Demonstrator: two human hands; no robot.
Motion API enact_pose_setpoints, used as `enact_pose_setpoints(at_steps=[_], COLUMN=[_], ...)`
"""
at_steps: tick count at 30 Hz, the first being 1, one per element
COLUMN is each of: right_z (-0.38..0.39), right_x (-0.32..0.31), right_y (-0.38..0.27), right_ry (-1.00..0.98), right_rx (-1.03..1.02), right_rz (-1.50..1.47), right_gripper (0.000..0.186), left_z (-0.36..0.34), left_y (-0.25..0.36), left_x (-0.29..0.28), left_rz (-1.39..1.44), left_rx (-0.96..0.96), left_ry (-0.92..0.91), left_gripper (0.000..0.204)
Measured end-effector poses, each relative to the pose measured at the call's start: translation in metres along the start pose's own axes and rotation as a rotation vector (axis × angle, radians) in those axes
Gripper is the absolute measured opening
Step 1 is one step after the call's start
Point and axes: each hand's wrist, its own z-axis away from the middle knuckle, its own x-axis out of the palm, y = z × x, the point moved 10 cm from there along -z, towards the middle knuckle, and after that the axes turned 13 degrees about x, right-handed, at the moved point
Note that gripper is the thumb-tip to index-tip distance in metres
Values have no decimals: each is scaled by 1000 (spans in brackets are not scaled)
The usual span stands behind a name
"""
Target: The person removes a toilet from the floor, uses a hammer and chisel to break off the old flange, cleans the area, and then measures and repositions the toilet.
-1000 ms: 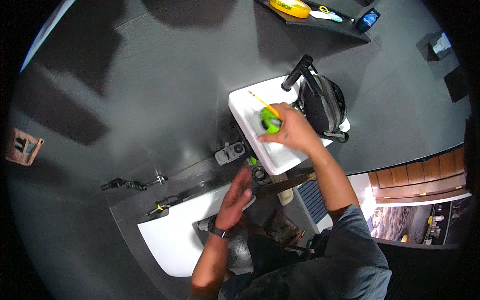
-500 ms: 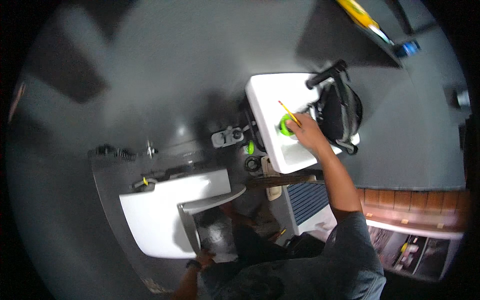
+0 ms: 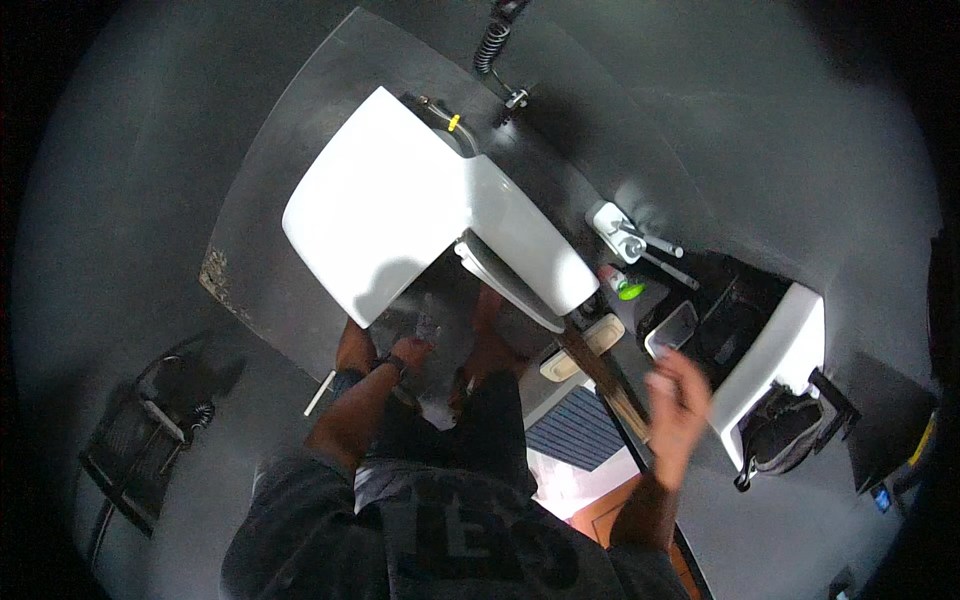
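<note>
My right hand point(image 3: 680, 405) is raised at the right, its half-bent fingers apart and slightly blurred. I see nothing held in it. Just beyond its fingertips is a dark container with a pale rim point(image 3: 672, 330). My left hand point(image 3: 410, 354), with a dark band at the wrist, is low beside the white toilet point(image 3: 385, 205). Its fingers are curled, and a faint clear object point(image 3: 427, 318) shows just past them, too dim to name. A white basin point(image 3: 785, 345) stands to the right, with a black bag point(image 3: 795, 430) on its edge.
Brushes with pale handles stand in a white holder point(image 3: 617, 230) by the wall. Near it is a small bottle with a green cap point(image 3: 628, 290). A beige tray point(image 3: 582, 348) lies close to a bundle of brown sticks point(image 3: 605, 385). A coiled hose point(image 3: 492, 45) hangs at the wall.
My right hand has left the basin, where it was at a green round thing and a yellow pencil. My view has swung left, so the basin is now farther right.
</note>
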Motion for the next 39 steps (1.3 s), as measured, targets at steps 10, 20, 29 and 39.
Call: enact_pose_setpoints(at_steps=[10,20,29,39], right_z=[-58,-77,-90,-117], right_x=[307,362,365,360], right_y=[347,333,309,257], right_ry=[-327,-366,-314,-475], right_rx=[1205,1086,1105,946], right_rz=[-1019,-1250,-1221,-1220], right_gripper=[77,75,73,69], left_z=[11,-23,-77,-74], left_y=[-76,-16,-41,-30], left_x=[-36,-83,-91,-93], left_rz=[1379,2240,2314,2296], left_rx=[108,427,350,238], left_ry=[615,1010,1203,1236], left_gripper=[45,77,67,59])
